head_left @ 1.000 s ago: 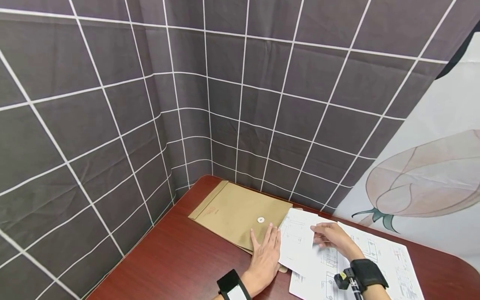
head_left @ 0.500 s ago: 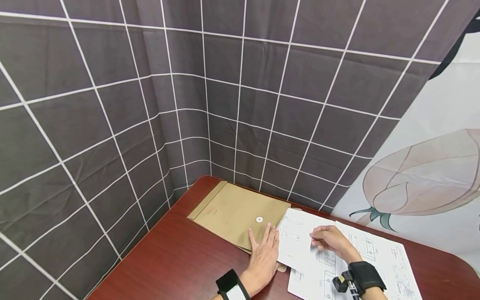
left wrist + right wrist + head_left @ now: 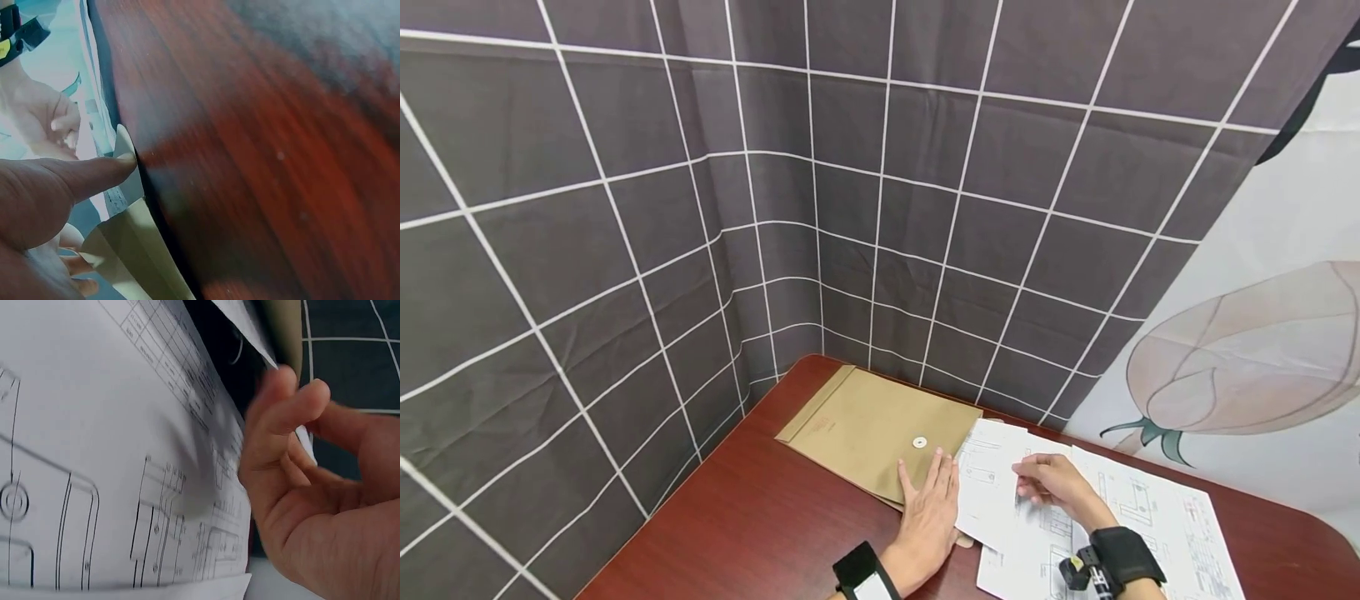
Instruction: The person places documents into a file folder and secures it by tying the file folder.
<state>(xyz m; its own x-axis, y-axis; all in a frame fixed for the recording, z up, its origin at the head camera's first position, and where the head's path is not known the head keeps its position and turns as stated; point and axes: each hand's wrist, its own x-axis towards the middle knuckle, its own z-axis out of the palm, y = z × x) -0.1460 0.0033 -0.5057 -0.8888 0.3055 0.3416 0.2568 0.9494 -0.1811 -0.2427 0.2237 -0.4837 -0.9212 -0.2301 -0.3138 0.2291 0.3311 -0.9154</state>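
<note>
A brown paper envelope (image 3: 857,417) with a white round button lies flat near the table's back left corner. My left hand (image 3: 922,521) rests on its right end with the fingers straight. In the left wrist view, the left thumb (image 3: 100,177) lies against a pale rounded flap (image 3: 128,150) at the envelope's mouth. A white drawing sheet (image 3: 988,483) lies at that mouth; its left edge is hidden. My right hand (image 3: 1051,479) pinches the sheet's right edge, and the right wrist view shows thumb and fingertips close together by the paper's edge (image 3: 250,331).
More printed drawing sheets (image 3: 1180,517) lie spread beneath the right hand and forearm. The reddish-brown table (image 3: 760,508) runs along dark grid-patterned cloth (image 3: 925,208) at the back and left. A white cloth with a flower print (image 3: 1240,358) hangs at the right.
My right hand and the pinched sheet have shifted slightly left, toward the envelope. The left hand stays in place on the envelope.
</note>
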